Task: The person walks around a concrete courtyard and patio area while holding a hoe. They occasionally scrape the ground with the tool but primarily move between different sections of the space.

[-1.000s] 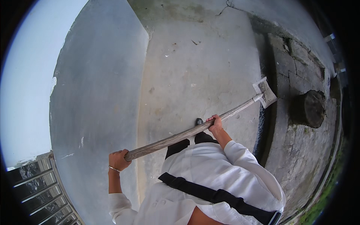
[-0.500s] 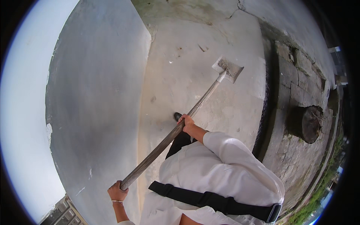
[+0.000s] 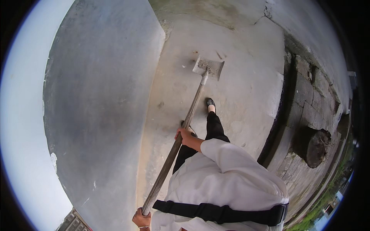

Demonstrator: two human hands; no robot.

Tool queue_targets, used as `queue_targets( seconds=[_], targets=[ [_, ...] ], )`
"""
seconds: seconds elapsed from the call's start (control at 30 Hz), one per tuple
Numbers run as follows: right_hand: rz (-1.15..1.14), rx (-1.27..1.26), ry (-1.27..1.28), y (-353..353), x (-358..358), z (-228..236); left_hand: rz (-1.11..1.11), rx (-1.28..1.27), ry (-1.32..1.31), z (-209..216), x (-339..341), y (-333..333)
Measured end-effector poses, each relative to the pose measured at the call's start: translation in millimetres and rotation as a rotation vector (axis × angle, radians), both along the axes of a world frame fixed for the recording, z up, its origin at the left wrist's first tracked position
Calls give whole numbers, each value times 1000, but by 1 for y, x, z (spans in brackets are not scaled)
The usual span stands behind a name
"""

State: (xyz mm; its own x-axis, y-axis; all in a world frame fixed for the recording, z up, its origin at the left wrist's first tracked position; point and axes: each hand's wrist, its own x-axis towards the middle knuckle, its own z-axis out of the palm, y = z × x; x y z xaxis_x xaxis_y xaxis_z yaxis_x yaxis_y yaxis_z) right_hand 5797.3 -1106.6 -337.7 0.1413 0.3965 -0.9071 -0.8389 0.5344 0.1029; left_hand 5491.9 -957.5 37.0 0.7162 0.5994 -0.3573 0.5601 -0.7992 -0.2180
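Head view: the left hand [image 3: 141, 218] has its grip closed around the end of a wooden-handled shovel [image 3: 172, 156], the right hand [image 3: 185, 136] around mid-handle. Grit [image 3: 207, 66] lies on the blade [image 3: 216, 74], over the concrete floor [image 3: 243, 104], nearer its left edge than its right.

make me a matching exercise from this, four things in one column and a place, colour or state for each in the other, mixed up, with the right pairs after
Things:
1. left grip
2. shovel blade
3. right grip
4. strap

Places, colours, states:
A. closed around the handle partway along
B. black, across the white shirt
C. closed around the handle's end
D. bearing rough grey material

Pairs: 1-C, 2-D, 3-A, 4-B
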Motion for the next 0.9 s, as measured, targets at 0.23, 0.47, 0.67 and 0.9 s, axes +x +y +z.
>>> queue_targets(
  seconds=[0.23,0.47,0.67,0.9],
  targets=[
    [165,-80,85,-45,37,0,287,-166,271,-5,-17,-95],
    [151,-146,-5,-85,117,15,311,-240,150,6,79,-147],
    [89,-163,-46,-102,180,27,297,-235,54,-2,144,-160],
    [51,-129,-65,-94,234,0,119,-139,-77,-40,175,-121]
  ],
)
